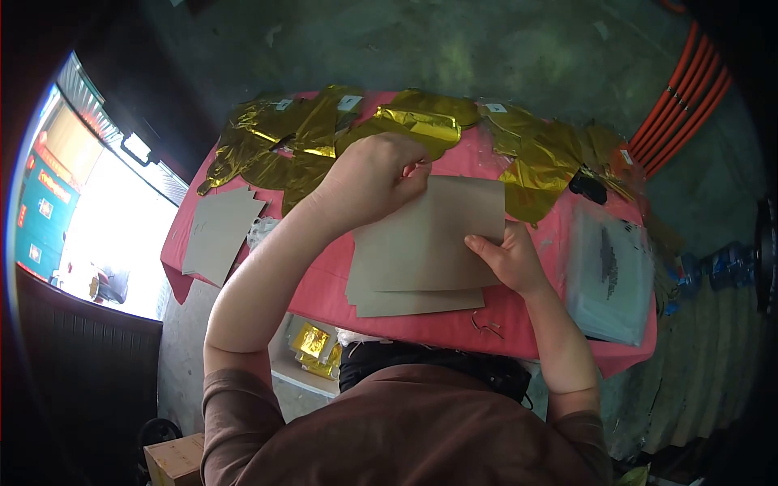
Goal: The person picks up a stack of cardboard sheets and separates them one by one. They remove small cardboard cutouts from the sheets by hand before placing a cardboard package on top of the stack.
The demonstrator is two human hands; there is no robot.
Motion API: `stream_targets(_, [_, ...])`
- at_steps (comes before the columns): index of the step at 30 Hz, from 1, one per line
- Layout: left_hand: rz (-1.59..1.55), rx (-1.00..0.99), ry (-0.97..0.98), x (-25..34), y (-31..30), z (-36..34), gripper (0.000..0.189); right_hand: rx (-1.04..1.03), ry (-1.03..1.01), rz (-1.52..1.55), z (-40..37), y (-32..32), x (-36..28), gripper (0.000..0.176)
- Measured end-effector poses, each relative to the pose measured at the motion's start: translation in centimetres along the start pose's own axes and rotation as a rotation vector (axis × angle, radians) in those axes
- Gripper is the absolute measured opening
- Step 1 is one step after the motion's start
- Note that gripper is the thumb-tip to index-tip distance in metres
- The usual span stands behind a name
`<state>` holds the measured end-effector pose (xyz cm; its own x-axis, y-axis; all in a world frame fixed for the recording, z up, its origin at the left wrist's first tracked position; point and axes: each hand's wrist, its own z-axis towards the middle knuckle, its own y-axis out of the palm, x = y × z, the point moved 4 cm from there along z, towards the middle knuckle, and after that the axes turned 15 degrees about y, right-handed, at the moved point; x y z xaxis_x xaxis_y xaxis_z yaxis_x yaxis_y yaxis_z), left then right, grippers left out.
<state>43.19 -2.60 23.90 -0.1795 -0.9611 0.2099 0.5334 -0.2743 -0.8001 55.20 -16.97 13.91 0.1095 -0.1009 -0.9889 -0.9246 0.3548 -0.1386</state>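
Note:
A grey cardboard sheet [438, 235] is in front of me, lying over more grey sheets [417, 304] whose edges show below it. My right hand [515, 257] grips its right edge, thumb on top and fingers behind. Over its upper left corner my left hand [379, 178] is closed, fingers curled and thumb against them. Whatever it may hold is too small or hidden to make out. Just beyond the left hand lies gold foil [421, 121], flat and shiny, with more gold foil pieces [308, 134] to its left.
A pink cloth [324, 279] covers the table. More grey sheets [219, 235] lie at the left, and a stack of clear plastic bags [609, 279] at the right. Gold foil [535, 150] and a small black item [588, 185] are at the back right. Below stands a white box [301, 377] holding gold packets.

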Motion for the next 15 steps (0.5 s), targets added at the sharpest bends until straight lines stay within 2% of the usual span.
stream_targets(1, [-0.001,-0.001,0.001,-0.2,0.0,-0.1,0.012,0.005,0.004,0.001,0.0,-0.1,0.2,0.006])
stream_targets(3, [0.003,0.053,-0.169,-1.3,-0.6,-0.7,0.012,0.012,0.007,0.003,0.0,-0.2,0.5,0.006])
stream_targets(4, [0.002,0.051,-0.168,-1.3,-0.6,-0.8,0.012,0.013,-0.002,0.032,-0.1,-0.4,0.6,0.006])
stream_targets(6, [-0.138,0.004,-0.320,-1.9,-0.5,-1.4,0.016,0.011,-0.013,0.061,-0.1,-0.5,0.5,0.006])
stream_targets(7, [-0.137,0.004,-0.319,-1.8,-0.7,-1.4,0.016,0.011,-0.021,0.042,-0.1,-0.5,0.4,0.005])
stream_targets(9, [-0.358,-0.004,-0.392,-1.8,-0.7,-1.5,0.017,0.012,-0.027,0.026,-0.1,-0.6,0.3,0.005])
stream_targets(13, [-0.391,0.000,-0.302,-1.2,-0.5,-1.3,0.016,0.004,-0.017,0.035,0.1,-0.5,0.3,0.006])
stream_targets(15, [-0.205,-0.006,-0.122,-0.9,-0.4,-0.9,0.015,0.003,-0.026,0.019,0.1,-0.4,0.2,0.006])
